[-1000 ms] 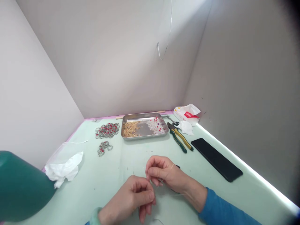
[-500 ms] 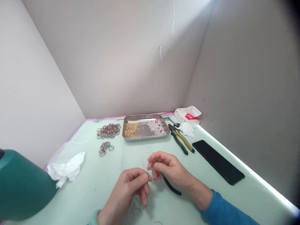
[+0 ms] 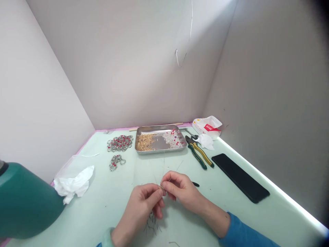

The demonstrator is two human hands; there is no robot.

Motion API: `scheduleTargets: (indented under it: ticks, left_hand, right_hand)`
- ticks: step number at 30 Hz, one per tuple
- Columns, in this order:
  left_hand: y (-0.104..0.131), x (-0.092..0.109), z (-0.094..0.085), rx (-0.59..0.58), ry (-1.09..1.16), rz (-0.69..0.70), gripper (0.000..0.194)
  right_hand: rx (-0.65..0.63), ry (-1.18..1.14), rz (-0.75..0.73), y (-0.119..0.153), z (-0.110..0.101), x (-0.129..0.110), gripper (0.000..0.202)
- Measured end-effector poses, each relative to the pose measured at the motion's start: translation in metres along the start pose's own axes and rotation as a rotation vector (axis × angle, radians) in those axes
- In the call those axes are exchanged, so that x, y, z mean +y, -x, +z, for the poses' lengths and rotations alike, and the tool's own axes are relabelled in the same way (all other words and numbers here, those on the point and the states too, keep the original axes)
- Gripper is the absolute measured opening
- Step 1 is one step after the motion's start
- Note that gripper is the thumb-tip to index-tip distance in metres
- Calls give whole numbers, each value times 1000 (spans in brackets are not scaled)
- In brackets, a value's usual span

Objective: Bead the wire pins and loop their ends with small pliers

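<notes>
My left hand (image 3: 142,204) pinches something fine between thumb and forefinger, apparently a thin wire (image 3: 155,176) that slants up from the fingertips. Meeting it from the right, my right hand (image 3: 183,192) also has its thumb and forefinger pressed together on a thin wire (image 3: 179,166), which sticks up past the knuckles. The fingertips of both hands nearly touch, so the joint between them is hidden. Below my left hand lies a bundle of short grey wires (image 3: 152,224). A black handle end (image 3: 195,184) peeks out behind my right hand.
A metal tray (image 3: 160,152) holds gold and clear-and-red beads. Left of it lie two piles of ring-like wire pieces with red beads (image 3: 120,143). Pliers (image 3: 197,152), a black phone (image 3: 240,177) and tissue (image 3: 205,141) lie right. A green container (image 3: 28,202) stands left.
My right hand has closed its fingers and come up against my left fingertips. It now covers most of the red-and-black-handled tool. A wire now points up and right from it.
</notes>
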State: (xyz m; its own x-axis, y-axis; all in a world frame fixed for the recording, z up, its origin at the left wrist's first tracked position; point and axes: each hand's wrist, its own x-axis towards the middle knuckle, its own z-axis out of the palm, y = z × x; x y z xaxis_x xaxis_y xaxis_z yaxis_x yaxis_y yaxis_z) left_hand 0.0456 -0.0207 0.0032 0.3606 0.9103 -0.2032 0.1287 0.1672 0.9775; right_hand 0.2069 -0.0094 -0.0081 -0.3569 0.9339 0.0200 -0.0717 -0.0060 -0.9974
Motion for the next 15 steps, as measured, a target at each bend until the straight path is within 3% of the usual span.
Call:
scheduleTargets:
  ticks: [10, 15]
  left_hand:
    - [0, -1, -1, -142, 350, -140, 34]
    - [1, 2, -2, -157, 239, -131, 18]
  right_hand:
    - [-1, -17, 45, 1, -5, 1, 16]
    - [-18, 29, 7, 2, -6, 2, 12]
